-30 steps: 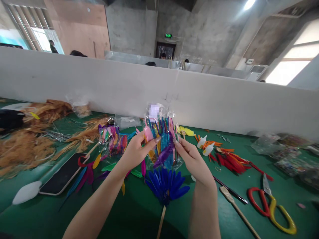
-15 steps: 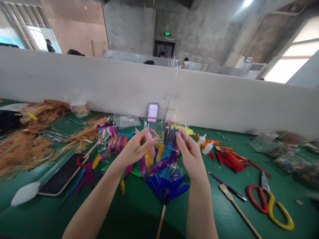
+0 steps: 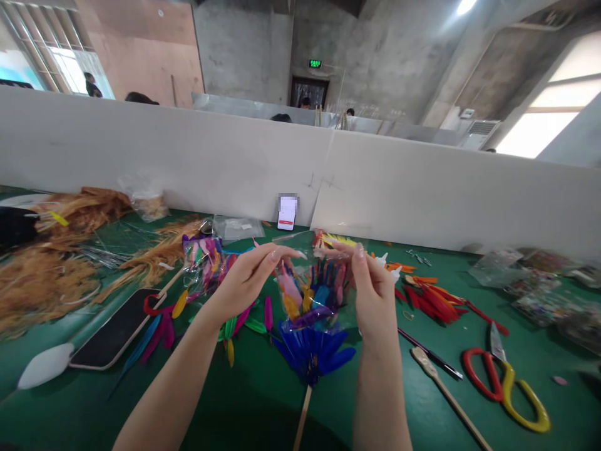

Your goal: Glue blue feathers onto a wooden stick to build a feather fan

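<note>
A clear plastic bag of multicoloured feathers (image 3: 322, 297) is in front of me, its upper edge between my hands. My left hand (image 3: 251, 275) has its fingers closed at the bag's upper left edge, the fingertips pointing right. At the upper right edge, my right hand (image 3: 373, 282) pinches the plastic between thumb and fingers. Just below the bag, blue feathers (image 3: 312, 354) fan out around the top of a thin wooden stick (image 3: 304, 413). Some fingertips blur into the shiny plastic.
Left are a dark phone (image 3: 115, 332), loose feathers (image 3: 159, 332), another feather bag (image 3: 204, 260) and tan fibre (image 3: 47, 279). Right lie red feathers (image 3: 429, 297), a pen (image 3: 432, 354), a wooden stick (image 3: 446, 394) and scissors (image 3: 507, 379). A lit phone (image 3: 287, 212) leans against the white partition (image 3: 211, 163).
Both hands have shifted slightly outward, and the left fingers are straighter and higher. The feathers inside the bag sit a little lower. The blue feathers and stick have stayed put.
</note>
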### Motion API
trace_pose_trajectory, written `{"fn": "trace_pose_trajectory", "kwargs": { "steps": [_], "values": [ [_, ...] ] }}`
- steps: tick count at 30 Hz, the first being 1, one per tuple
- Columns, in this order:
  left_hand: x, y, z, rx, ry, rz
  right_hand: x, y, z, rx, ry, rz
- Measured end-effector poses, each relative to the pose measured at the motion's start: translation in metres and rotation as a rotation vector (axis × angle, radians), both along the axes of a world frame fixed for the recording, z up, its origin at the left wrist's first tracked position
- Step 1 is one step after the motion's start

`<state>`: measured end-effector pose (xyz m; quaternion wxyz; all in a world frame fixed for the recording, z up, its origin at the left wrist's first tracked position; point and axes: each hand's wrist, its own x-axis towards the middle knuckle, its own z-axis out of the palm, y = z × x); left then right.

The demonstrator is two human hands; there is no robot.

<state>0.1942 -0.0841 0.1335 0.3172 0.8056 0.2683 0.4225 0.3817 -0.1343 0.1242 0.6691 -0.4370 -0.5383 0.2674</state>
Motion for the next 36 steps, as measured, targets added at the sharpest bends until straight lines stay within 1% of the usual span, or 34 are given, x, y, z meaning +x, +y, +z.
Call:
{"fn": "trace_pose_trajectory", "kwargs": {
  "steps": [3, 6, 8, 10, 13, 15, 16, 19, 21, 23, 26, 28, 32, 36],
  "values": [
    [0.0, -0.001, 0.0, 0.046, 0.017, 0.047, -0.002, -0.003, 0.002, -0.026, -0.096, 0.015],
    [0.001, 0.001, -0.003, 0.045, -0.03, 0.122, -0.003, -0.002, 0.0, -0.013, -0.041, -0.049],
    [0.0, 0.003, -0.005, 0.046, -0.076, 0.163, -0.003, 0.0, -0.002, -0.029, -0.033, -0.062],
    [-0.001, 0.004, -0.006, 0.049, -0.098, 0.187, -0.001, -0.001, -0.003, -0.062, -0.04, -0.04],
    [-0.004, 0.003, -0.005, 0.026, -0.111, 0.194, 0.002, -0.004, -0.002, -0.088, -0.028, 0.048],
    [-0.008, 0.002, -0.003, 0.017, -0.109, 0.165, 0.004, -0.006, -0.001, -0.093, -0.044, 0.106],
    [-0.01, 0.002, -0.002, 0.012, -0.093, 0.136, 0.005, -0.007, -0.001, -0.096, -0.065, 0.112],
    [-0.018, 0.002, 0.002, -0.039, 0.001, 0.011, 0.009, -0.007, -0.001, -0.107, -0.132, 0.062],
    [-0.023, 0.003, 0.004, -0.093, 0.044, -0.064, 0.012, -0.007, -0.002, -0.109, -0.136, 0.056],
    [-0.026, 0.002, 0.006, -0.129, 0.038, -0.103, 0.015, -0.006, -0.003, -0.108, -0.112, 0.116],
    [-0.028, 0.004, 0.006, -0.18, -0.021, -0.129, 0.022, -0.006, -0.005, -0.106, -0.072, 0.266],
    [-0.029, 0.006, 0.005, -0.206, -0.051, -0.147, 0.026, -0.006, -0.006, -0.105, -0.055, 0.329],
    [-0.031, 0.01, 0.002, -0.213, -0.036, -0.154, 0.028, -0.008, -0.005, -0.102, -0.063, 0.314],
    [-0.032, 0.009, 0.006, -0.201, 0.01, -0.152, 0.027, -0.006, -0.005, -0.116, -0.02, 0.274]
  ]
}}
